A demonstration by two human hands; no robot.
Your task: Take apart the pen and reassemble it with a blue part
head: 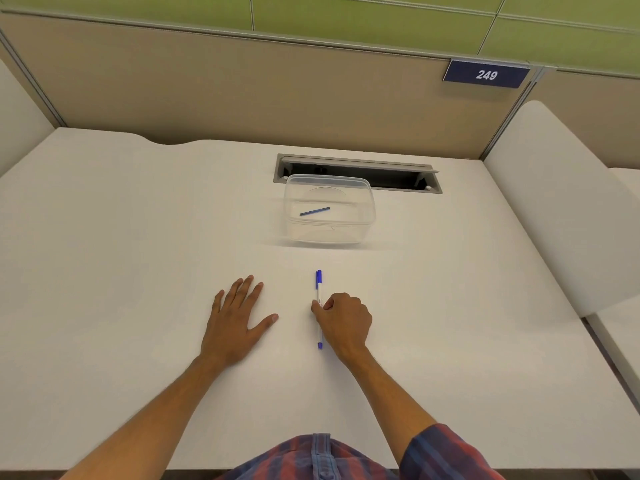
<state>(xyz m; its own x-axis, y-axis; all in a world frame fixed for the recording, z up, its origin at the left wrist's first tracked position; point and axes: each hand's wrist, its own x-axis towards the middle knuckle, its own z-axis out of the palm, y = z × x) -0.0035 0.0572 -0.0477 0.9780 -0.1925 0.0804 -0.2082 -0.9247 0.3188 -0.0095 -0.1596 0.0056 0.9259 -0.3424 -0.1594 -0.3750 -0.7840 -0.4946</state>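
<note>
One slim white pen (319,299) in right hand (343,322) grip.

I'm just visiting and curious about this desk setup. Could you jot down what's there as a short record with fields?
surface: white desk
pen: white with blue cap, lying on the desk, pointing away from the person
right hand: closed around the pen's middle
left hand: flat on the desk, fingers spread, holding nothing
box: clear plastic box, no lid, beyond the pen
in the box: thin blue stick
sign: number 249 on the partition
</note>
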